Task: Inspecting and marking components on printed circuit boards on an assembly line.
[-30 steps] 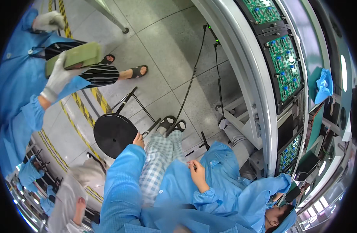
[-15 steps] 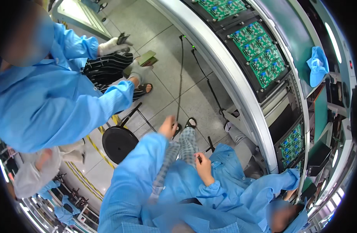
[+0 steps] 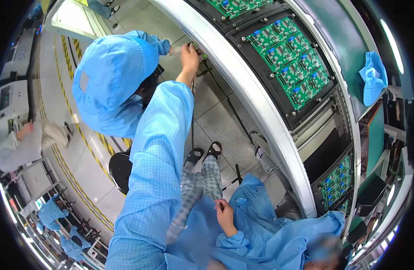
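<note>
My left hand (image 3: 189,53) is stretched far out to the white curved rail (image 3: 243,85) of the line. Its fingers curl at a small dark box (image 3: 201,57) under the rail, where a black cable (image 3: 192,121) hangs down; whether they grip it is hidden. A co-worker in a blue hood (image 3: 112,67) bends right beside it, with a gloved hand (image 3: 175,50) at the same spot. My right hand (image 3: 225,215) rests on my blue coat at my lap, fingers curled, nothing seen in it.
Black carriers of green circuit boards (image 3: 290,58) ride the line, more of them lower down (image 3: 335,182). A blue cloth (image 3: 373,76) lies beyond. A black round stool (image 3: 120,170) stands by my legs. Yellow striped floor lines (image 3: 87,139) run left, with other workers past them.
My left arm has reached up from my knee to the rail. The co-worker has come close and bent toward the same spot. My view has swung toward the line.
</note>
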The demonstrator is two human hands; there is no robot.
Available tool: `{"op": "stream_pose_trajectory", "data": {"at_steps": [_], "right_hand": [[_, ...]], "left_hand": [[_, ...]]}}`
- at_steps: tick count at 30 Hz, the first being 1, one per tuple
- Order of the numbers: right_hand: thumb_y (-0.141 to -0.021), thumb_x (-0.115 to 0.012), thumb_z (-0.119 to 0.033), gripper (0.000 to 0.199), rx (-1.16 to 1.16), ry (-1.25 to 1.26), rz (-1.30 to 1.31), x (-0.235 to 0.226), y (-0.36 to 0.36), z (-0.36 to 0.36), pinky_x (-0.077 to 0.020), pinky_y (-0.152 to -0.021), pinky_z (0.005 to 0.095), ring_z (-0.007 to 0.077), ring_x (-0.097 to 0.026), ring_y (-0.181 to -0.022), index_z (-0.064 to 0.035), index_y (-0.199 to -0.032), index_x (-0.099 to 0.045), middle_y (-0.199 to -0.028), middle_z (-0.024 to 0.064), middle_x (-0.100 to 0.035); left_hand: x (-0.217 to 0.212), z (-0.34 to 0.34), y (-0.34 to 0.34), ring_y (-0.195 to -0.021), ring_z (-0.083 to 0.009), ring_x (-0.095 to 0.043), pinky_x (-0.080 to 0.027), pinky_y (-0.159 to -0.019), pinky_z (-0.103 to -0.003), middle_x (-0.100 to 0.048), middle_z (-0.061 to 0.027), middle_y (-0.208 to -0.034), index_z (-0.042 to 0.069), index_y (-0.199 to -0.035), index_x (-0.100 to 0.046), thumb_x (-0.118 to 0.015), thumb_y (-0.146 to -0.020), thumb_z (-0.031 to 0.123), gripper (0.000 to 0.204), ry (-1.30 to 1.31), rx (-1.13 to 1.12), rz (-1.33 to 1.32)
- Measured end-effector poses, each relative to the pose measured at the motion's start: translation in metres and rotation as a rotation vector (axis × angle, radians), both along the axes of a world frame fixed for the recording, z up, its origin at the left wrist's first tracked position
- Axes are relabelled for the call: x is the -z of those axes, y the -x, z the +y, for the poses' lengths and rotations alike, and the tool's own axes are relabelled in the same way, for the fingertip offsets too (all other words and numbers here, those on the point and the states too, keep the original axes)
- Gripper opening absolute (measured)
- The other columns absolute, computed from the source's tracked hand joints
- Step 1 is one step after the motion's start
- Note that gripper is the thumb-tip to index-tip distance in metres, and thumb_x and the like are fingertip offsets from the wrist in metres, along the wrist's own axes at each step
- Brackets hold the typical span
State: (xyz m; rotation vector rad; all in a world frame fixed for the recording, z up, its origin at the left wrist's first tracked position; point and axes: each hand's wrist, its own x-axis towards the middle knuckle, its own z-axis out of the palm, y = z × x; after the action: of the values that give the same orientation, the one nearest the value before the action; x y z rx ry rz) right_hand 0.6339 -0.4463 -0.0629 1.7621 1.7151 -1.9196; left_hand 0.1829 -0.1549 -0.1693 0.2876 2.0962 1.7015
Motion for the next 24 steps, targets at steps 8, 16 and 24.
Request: {"op": "stream_pose_trajectory", "data": {"at_steps": [8, 16, 24], "right_hand": [[-0.086, -0.049, -0.007, 0.013, 0.016, -0.013, 0.006, 0.007, 0.018, 0.007, -0.0436, -0.056, 0.0263, 0.015, -0.057, -0.059, -0.0016, -0.091, -0.06, -0.067, 0.0076, -0.059], [-0.087, -0.049, -0.008, 0.013, 0.015, 0.007, 0.015, 0.005, 0.028, 0.003, -0.0433, -0.057, 0.0251, 0.0136, -0.057, -0.06, -0.001, -0.091, -0.06, -0.066, 0.0073, -0.059], [-0.086, -0.049, -0.006, 0.013, 0.028, -0.005, -0.005, 0.005, 0.023, -0.01, -0.0443, -0.058, 0.0248, 0.0135, -0.059, -0.063, -0.0024, -0.092, -0.06, -0.067, 0.0076, -0.059]], "left_hand": [[-0.009, 0.009, -0.018, -0.079, -0.0252, -0.059, -0.044, -0.072, -0.036, -0.059, -0.0171, -0.089, 0.004, -0.115, -0.037, -0.055, -0.084, 0.013, 0.038, -0.061, -0.147, 0.197], [0.004, 0.0, -0.019, -0.073, -0.0151, -0.055, -0.044, -0.067, -0.03, -0.06, -0.0084, -0.079, 0.002, -0.094, -0.052, -0.058, -0.084, 0.012, 0.016, -0.136, -0.153, 0.112], [0.008, -0.005, -0.013, -0.068, -0.0164, -0.054, -0.043, -0.064, -0.03, -0.058, -0.0098, -0.074, 0.002, -0.089, -0.053, -0.055, -0.086, 0.015, 0.014, -0.02, -0.04, 0.112]]}}
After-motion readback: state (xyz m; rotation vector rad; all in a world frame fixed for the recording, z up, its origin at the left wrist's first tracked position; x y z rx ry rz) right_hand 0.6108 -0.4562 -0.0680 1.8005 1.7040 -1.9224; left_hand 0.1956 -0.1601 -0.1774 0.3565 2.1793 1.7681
